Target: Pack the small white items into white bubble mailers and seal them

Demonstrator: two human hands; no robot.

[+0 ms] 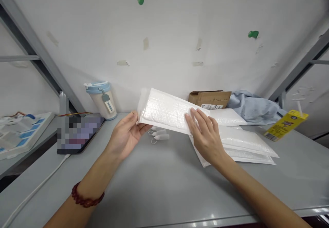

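Observation:
A white bubble mailer (167, 110) is held up above the grey table, tilted down to the right. My left hand (127, 132) pinches its left end near the flap, thumb on top. My right hand (205, 132) lies across its right end, fingers over the front face; the thumb is hidden. Behind and right of that hand, a stack of more white bubble mailers (246, 142) rests on the table. Below the held mailer are several small translucent white tubes with thin loops (162, 137), partly covered by it.
A yellow drink carton with a straw (285, 125), a blue cloth (253, 106) and a cardboard box (210, 99) stand along the back right. At the left are a tumbler (102, 101), a phone on a cable (82, 135) and a power strip (28, 132).

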